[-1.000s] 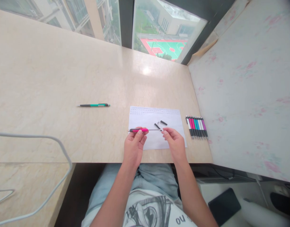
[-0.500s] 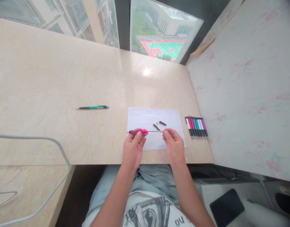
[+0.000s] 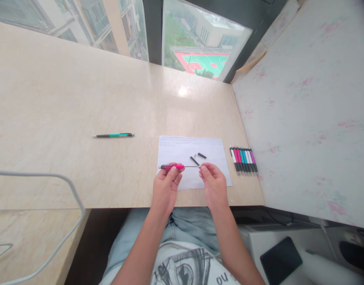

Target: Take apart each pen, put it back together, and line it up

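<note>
Over the sheet of paper point(image 3: 188, 182), my left hand point(image 3: 165, 188) is closed around the pink barrel of a taken-apart pen point(image 3: 177, 166), which lies level with its black clip end to the left. A thin dark rod point(image 3: 191, 166) sticks out of the barrel toward the right. At the rod's end, my right hand point(image 3: 216, 186) pinches with thumb and forefinger; the fingertips hide the silvery tip. Just beyond, two black tube pieces point(image 3: 202, 155) and a small metal cone point(image 3: 195, 155) rest on the paper.
A row of several pens point(image 3: 243, 160) in mixed colours lies right of the paper, near the flowered wall panel point(image 3: 303, 118). Far to the left on the table point(image 3: 66, 99) is a green and black pen point(image 3: 113, 135). A grey cable point(image 3: 76, 192) loops at the lower left.
My right hand has moved a little left, and its fingertips now cover the silvery end of the rod that showed before. My left hand keeps its hold on the pink pen.
</note>
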Motion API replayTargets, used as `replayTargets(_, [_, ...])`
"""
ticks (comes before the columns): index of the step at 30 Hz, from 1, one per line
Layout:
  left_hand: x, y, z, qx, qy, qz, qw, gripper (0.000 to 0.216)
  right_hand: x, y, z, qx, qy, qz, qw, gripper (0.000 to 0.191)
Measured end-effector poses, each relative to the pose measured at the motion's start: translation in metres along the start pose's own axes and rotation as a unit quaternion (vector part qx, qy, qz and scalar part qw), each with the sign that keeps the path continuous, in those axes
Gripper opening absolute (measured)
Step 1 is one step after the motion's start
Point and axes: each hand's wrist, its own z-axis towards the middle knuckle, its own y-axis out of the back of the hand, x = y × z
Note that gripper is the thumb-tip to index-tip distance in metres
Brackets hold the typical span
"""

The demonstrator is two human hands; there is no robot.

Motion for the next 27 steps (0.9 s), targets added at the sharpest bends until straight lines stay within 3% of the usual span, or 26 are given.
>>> replayTargets(8, [0.006,-0.004,-0.005,0.01,0.01,-0.004,1.0,0.023,-0.006,-0.008,-0.006,0.052,-0.006,-0.017,0.998,0.022])
replayTargets(12, [0.005,0.0,0.0,0.003,0.001,-0.014,1.0,0.022,-0.007,-0.003,-0.004,0.083,0.043,-0.137,0.986,0.023])
replayTargets(14, [0.003,0.002,0.002,-0.004,-0.006,-0.023,1.0,0.021,-0.009,0.003,0.0,0.075,0.096,-0.267,0.956,0.021])
replayTargets(17, [0.001,0.004,0.004,-0.011,-0.01,-0.029,0.999,0.021,-0.011,0.011,0.011,0.026,0.194,-0.448,0.872,0.018])
replayTargets(20, [0.0,0.004,0.004,-0.011,-0.003,-0.031,0.999,0.02,-0.013,0.016,0.022,-0.003,0.254,-0.533,0.807,0.021])
replayTargets(23, [0.0,0.005,0.004,-0.009,0.002,-0.031,0.999,0.02,-0.018,0.015,0.029,0.0,0.271,-0.561,0.782,0.024])
replayTargets(27, [0.001,0.005,0.004,-0.007,0.004,-0.034,0.999,0.021,-0.024,0.013,0.031,-0.003,0.268,-0.563,0.782,0.023])
